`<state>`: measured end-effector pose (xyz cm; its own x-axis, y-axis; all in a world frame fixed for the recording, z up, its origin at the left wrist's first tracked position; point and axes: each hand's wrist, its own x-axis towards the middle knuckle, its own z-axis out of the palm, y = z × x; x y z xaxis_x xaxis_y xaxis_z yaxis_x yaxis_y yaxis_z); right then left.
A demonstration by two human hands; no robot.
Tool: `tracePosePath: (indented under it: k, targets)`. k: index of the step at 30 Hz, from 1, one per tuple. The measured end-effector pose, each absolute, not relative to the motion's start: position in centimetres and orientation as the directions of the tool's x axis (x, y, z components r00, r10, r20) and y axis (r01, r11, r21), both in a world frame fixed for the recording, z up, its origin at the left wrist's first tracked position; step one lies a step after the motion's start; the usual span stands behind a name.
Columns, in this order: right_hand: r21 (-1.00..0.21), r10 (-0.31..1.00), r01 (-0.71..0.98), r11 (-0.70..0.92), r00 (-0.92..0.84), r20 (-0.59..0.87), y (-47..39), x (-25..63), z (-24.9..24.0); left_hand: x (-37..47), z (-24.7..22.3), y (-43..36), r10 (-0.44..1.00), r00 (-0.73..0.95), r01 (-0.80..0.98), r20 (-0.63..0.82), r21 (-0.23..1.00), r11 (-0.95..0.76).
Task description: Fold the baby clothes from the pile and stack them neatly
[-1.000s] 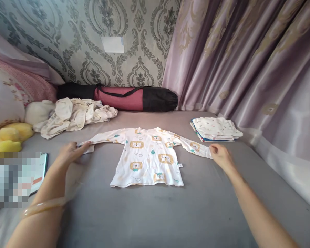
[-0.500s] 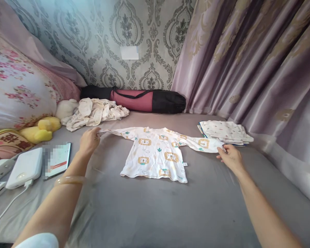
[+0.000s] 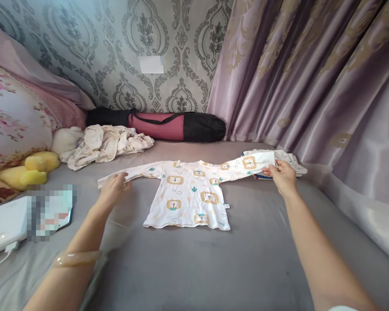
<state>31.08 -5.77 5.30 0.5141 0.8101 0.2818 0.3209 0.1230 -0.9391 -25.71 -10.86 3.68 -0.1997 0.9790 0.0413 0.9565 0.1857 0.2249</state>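
Note:
A small white long-sleeved shirt (image 3: 189,194) with orange lion prints lies spread on the grey sheet, its sleeves stretched out to both sides. My right hand (image 3: 282,175) pinches the cuff of the right-side sleeve, which is raised in front of a folded stack of clothes (image 3: 296,163). At the left-side sleeve is my left hand (image 3: 115,188), over its lower edge near the cuff; its fingers are blurred, and whether they grip the cloth is unclear.
Behind the shirt lie a crumpled cream garment (image 3: 106,144) and a black and pink rolled bag (image 3: 158,125). Plush toys (image 3: 35,166), a phone (image 3: 56,211) and a white charger (image 3: 8,222) are at the left. Curtains (image 3: 278,77) hang at the right.
The right-side sleeve has been lifted up and away, held by my right hand. The left-side sleeve now lies flatter, its cuff showing beyond my left hand. The view has shifted slightly right.

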Motion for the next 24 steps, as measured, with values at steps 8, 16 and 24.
tracePosePath:
  k: [8,16,24]
  targets:
    - [-0.993,0.751,0.054,-0.105,0.659,-0.043,-6.6,31.1,2.2,-20.6,3.2,-14.3,0.963,0.03,0.782,-0.269,0.606,0.145]
    - [-0.832,0.927,0.482,-0.275,0.363,-0.096,-13.8,27.1,2.7,-17.8,4.3,-17.8,0.941,-0.088,0.568,-0.326,0.76,0.316]
    - [-0.472,0.989,0.878,-0.08,0.011,-0.148,-18.9,18.0,3.4,-16.6,3.8,-17.7,0.956,-0.018,0.66,-0.292,0.715,0.231]
